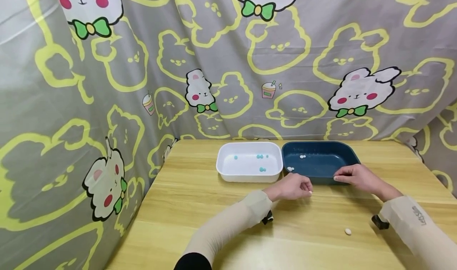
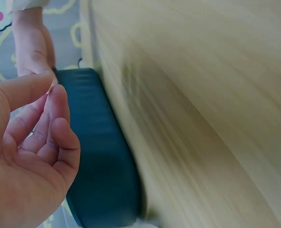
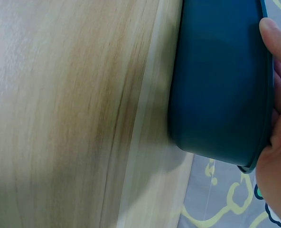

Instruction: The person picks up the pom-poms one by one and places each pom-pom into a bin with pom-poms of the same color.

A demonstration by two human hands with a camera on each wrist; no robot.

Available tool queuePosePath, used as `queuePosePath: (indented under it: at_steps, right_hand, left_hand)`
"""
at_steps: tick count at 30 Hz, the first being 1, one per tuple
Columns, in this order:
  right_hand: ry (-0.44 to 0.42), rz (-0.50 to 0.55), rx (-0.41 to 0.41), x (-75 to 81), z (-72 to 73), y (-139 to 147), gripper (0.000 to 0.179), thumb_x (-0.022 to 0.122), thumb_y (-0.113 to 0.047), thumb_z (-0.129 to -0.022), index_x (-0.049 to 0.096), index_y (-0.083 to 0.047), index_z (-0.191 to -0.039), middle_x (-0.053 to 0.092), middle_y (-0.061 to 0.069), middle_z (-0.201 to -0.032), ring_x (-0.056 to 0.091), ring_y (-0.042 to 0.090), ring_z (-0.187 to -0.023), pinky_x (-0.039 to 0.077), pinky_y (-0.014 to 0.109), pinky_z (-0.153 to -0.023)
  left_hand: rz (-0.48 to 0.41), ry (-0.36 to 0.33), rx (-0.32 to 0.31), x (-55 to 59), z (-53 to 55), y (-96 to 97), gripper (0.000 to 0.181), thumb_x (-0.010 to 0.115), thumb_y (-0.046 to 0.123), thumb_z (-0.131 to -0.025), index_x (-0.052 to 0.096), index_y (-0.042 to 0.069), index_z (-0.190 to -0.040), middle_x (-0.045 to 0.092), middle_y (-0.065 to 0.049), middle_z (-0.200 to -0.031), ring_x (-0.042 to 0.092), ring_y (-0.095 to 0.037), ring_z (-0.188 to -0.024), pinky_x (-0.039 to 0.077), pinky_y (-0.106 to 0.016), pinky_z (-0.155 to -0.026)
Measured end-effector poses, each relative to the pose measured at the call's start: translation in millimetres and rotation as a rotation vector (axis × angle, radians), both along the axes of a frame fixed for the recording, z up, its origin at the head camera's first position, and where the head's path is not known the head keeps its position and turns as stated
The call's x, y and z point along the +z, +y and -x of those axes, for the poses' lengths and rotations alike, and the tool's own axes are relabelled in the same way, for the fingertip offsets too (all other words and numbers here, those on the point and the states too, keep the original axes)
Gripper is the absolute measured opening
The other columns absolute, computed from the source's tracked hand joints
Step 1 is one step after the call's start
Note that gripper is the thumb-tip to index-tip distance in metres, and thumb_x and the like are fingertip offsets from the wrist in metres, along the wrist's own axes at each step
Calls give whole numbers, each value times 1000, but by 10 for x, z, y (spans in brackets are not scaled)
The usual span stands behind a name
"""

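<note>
My left hand [image 1: 290,186] is in front of the dark blue tray [image 1: 351,153], pinching a small white bead [image 1: 310,193] between thumb and fingertips. In the left wrist view its other fingers curl inward, and only a sliver of white shows at the pinch. On the right, my right hand [image 1: 360,178] grips the tray's near rim. The right wrist view has its thumb [image 3: 272,35] at the rim's outer edge, the other fingers partly hidden behind it. A few white beads [image 1: 302,157] lie inside this tray. Another white bead [image 1: 348,231] lies on the table nearer to me.
Touching the blue tray's left side stands a white tray [image 1: 250,178] with several light blue beads [image 1: 262,169] in it. Both trays sit near the back of the wooden table [image 1: 192,206]. A patterned grey curtain [image 1: 228,119] hangs behind and along the left.
</note>
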State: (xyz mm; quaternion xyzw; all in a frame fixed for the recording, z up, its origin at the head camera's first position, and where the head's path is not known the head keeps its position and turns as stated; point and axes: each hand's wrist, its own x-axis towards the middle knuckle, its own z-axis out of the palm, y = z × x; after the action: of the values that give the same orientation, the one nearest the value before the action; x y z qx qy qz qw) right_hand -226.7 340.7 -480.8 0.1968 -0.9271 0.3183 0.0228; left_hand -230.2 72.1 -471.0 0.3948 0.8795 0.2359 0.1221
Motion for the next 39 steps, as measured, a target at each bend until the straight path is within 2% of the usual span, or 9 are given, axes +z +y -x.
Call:
queuePosePath:
  at_steps: [10,17,27,30,33,36,39]
  right_hand:
    - [-10,0,1,42,-5,8,16,66,-22,-90,73,-7,-91,69,-3,-86,58,1,-77,49,23,-65]
    - [13,-6,15,63,47,-26,14,67,-23,-89,74,-11,-89,68,-5,-84,57,3,-76,48,23,-65]
    - [26,-16,23,35,51,14,13,67,-22,-89,74,-10,-89,68,-6,-83,57,2,-75,48,23,-64]
    - [23,-15,15,25,40,19,13,68,-22,-89,74,-10,-89,68,-7,-83,57,2,-75,48,23,-64]
    - [17,-17,11,20,30,18,14,68,-22,-89,74,-10,-89,68,-6,-83,57,2,-75,48,23,-64]
    - [9,-18,7,15,24,15,14,68,-22,-89,74,-9,-89,68,-5,-83,56,3,-74,48,23,-64]
    - [5,-20,6,6,20,14,15,67,-23,-89,74,-10,-89,68,-5,-84,56,3,-74,48,23,-64]
  left_hand:
    - [-32,-26,-25,68,-89,168,4,69,19,-87,67,20,-90,61,19,-78,51,12,-69,40,-5,-66]
    - [-57,-42,2,66,-115,176,4,70,21,-87,66,21,-88,59,20,-74,51,11,-68,40,-6,-64]
    - [-58,-41,-26,72,-162,229,5,70,22,-87,66,21,-89,59,20,-76,51,12,-69,40,-5,-66]
    - [-85,-55,8,78,-167,241,4,68,23,-88,66,21,-89,58,21,-76,51,11,-70,40,-6,-66]
    - [-153,-63,85,119,-127,239,3,68,21,-89,65,22,-87,58,19,-76,52,8,-69,42,-8,-64]
    - [-220,-64,168,184,-25,221,3,68,18,-89,66,21,-88,58,17,-76,53,5,-68,43,-11,-62]
    - [-236,-38,228,244,109,194,2,68,17,-88,67,17,-91,59,14,-77,53,3,-68,43,-12,-62]
